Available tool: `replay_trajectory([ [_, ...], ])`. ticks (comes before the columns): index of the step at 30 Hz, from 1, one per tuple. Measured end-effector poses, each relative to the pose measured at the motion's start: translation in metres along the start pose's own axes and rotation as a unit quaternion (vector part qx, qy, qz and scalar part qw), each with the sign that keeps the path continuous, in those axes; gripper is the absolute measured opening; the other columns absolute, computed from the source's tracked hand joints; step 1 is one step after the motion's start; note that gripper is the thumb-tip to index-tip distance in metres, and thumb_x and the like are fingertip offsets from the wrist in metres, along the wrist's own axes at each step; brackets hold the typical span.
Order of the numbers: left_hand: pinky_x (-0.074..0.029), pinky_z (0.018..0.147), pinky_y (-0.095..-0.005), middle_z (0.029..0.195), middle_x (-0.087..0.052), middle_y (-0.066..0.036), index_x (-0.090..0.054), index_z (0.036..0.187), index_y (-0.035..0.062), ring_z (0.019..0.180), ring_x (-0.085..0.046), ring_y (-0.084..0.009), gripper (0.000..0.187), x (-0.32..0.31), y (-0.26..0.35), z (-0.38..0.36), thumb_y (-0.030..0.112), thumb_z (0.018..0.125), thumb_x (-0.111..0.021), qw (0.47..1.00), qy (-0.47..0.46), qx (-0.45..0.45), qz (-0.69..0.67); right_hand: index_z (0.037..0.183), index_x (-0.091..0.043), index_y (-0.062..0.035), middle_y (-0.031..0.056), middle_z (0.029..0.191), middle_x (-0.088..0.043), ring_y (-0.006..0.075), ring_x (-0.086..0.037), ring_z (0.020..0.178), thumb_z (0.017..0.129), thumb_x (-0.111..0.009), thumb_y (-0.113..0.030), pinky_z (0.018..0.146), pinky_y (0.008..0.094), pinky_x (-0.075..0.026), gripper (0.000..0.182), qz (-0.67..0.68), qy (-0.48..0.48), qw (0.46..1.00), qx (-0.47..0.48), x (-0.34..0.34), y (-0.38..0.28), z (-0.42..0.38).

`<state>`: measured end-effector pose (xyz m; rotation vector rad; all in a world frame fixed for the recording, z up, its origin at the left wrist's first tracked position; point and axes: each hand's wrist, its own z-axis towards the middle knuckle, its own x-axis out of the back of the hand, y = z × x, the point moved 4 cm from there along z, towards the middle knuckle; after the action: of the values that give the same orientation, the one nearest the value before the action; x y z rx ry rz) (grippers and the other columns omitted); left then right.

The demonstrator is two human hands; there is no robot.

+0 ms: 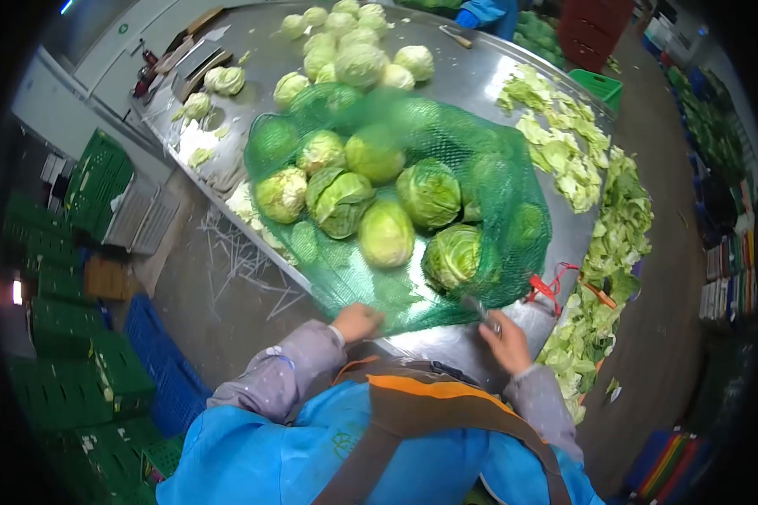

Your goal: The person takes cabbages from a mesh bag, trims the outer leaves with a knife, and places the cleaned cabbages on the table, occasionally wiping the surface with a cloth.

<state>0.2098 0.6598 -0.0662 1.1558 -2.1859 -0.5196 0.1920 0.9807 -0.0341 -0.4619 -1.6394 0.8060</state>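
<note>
A green mesh bag (514,181) lies on the metal table with its mouth spread toward me. Several cabbages (429,194) sit inside it, some seen through the opening and others through the net. At the near edge of the mesh, my left hand (358,322) is closed on the netting. My right hand (505,341) is wrapped around a small knife (482,313), its blade pointing up and left beside the bag's edge. Just right of that hand lies a red cord (546,290) on the table.
Trimmed cabbages (358,63) are heaped at the table's (253,34) far end, near another knife (455,36). Loose leaves (564,151) cover the right side and spill over the edge. Green crates (67,337) stand at left. Another person's blue sleeve (484,12) shows at the back.
</note>
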Motion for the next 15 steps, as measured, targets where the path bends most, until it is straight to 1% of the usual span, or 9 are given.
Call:
replay_trajectory([
  [1, -0.051, 0.065, -0.0300, 0.073, -0.067, -0.013, -0.067, 0.089, -0.0027, 0.064, -0.065, -0.0143, 0.031, 0.015, 0.007, 0.000, 0.028, 0.087, -0.062, 0.998, 0.049, -0.022, -0.039, 0.108, -0.056, -0.0057, 0.0069, 0.081, -0.060, 0.0094, -0.057, 0.067, 0.088, -0.061, -0.022, 0.063, 0.0256, -0.046, 0.026, 0.115, -0.088, 0.987, -0.066, 0.003, -0.021, -0.006],
  [2, -0.051, 0.064, -0.0301, 0.069, -0.066, -0.014, -0.065, 0.090, -0.0052, 0.061, -0.064, -0.0159, 0.037, 0.040, 0.032, -0.003, 0.032, 0.085, -0.065, 0.960, 0.206, -0.189, 0.020, 0.109, -0.056, -0.0060, 0.0048, 0.077, -0.059, 0.0089, -0.056, 0.059, 0.089, -0.060, -0.022, 0.057, 0.0254, -0.045, 0.026, 0.227, -0.171, 0.949, -0.134, 0.000, -0.045, -0.014],
  [3, -0.051, 0.074, -0.0357, 0.084, -0.066, -0.021, -0.060, 0.105, -0.0067, 0.080, -0.065, -0.0234, 0.054, 0.064, 0.069, -0.017, 0.038, 0.078, -0.071, 0.949, 0.281, -0.140, -0.033, 0.109, -0.055, -0.0044, 0.0013, 0.071, -0.057, 0.0066, -0.051, 0.047, 0.090, -0.058, -0.021, 0.046, 0.0229, -0.040, 0.025, 0.306, -0.176, 0.929, -0.111, -0.005, -0.058, -0.013],
  [5, -0.046, 0.089, -0.0414, 0.111, -0.057, -0.027, -0.043, 0.126, -0.0049, 0.105, -0.057, -0.0339, 0.086, 0.084, 0.104, 0.014, 0.046, 0.067, -0.079, 0.904, 0.398, -0.155, -0.012, 0.108, -0.054, -0.0036, 0.0009, 0.070, -0.058, 0.0059, -0.049, 0.046, 0.091, -0.057, -0.021, 0.044, 0.0215, -0.038, 0.025, 0.348, -0.162, 0.916, -0.115, -0.010, -0.088, 0.011],
  [7, -0.038, 0.099, -0.0430, 0.129, -0.041, -0.027, -0.025, 0.135, -0.0002, 0.118, -0.045, -0.0403, 0.110, 0.065, 0.111, 0.050, 0.050, 0.056, -0.083, 0.917, 0.394, 0.064, 0.012, 0.108, -0.054, -0.0027, 0.0005, 0.069, -0.058, 0.0052, -0.048, 0.045, 0.092, -0.056, -0.021, 0.042, 0.0201, -0.036, 0.024, 0.389, -0.140, 0.904, -0.111, -0.016, -0.110, 0.041],
  [8, -0.034, 0.103, -0.0455, 0.133, -0.038, -0.026, -0.020, 0.136, 0.0044, 0.118, -0.043, -0.0450, 0.117, 0.056, 0.101, 0.068, 0.052, 0.052, -0.085, 0.912, 0.405, 0.048, -0.035, 0.109, -0.053, -0.0022, 0.0036, 0.074, -0.061, 0.0053, -0.046, 0.042, 0.093, -0.055, -0.022, 0.038, 0.0195, -0.033, 0.025, 0.388, -0.125, 0.908, -0.102, -0.022, -0.113, 0.059],
  [10, -0.039, 0.099, -0.0454, 0.131, -0.040, -0.026, -0.020, 0.136, 0.0067, 0.118, -0.043, -0.0441, 0.110, 0.054, 0.097, 0.063, 0.049, 0.057, -0.083, 0.927, 0.362, 0.014, -0.098, 0.110, -0.051, -0.0016, 0.0067, 0.079, -0.064, 0.0053, -0.044, 0.039, 0.094, -0.053, -0.023, 0.034, 0.0189, -0.031, 0.027, 0.384, -0.108, 0.912, -0.095, -0.031, -0.115, 0.068],
  [12, -0.044, 0.095, -0.0453, 0.130, -0.041, -0.023, -0.019, 0.136, 0.0099, 0.119, -0.044, -0.0405, 0.104, 0.069, 0.076, 0.055, 0.043, 0.061, -0.083, 0.933, 0.242, -0.152, -0.219, 0.109, -0.052, -0.0013, 0.0092, 0.084, -0.066, 0.0059, -0.043, 0.037, 0.093, -0.054, -0.022, 0.033, 0.0201, -0.031, 0.026, 0.342, -0.124, 0.926, -0.102, -0.033, -0.116, 0.070],
  [15, -0.046, 0.094, -0.0448, 0.133, -0.038, -0.020, -0.017, 0.138, 0.0130, 0.124, -0.041, -0.0330, 0.104, 0.054, 0.067, 0.013, 0.033, 0.062, -0.084, 0.827, 0.018, -0.148, -0.543, 0.118, -0.051, 0.0005, 0.0128, 0.090, -0.068, 0.0076, -0.044, 0.037, 0.090, -0.057, -0.020, 0.034, 0.0210, -0.033, 0.036, 0.432, -0.142, 0.878, -0.146, -0.018, -0.114, 0.047],
])
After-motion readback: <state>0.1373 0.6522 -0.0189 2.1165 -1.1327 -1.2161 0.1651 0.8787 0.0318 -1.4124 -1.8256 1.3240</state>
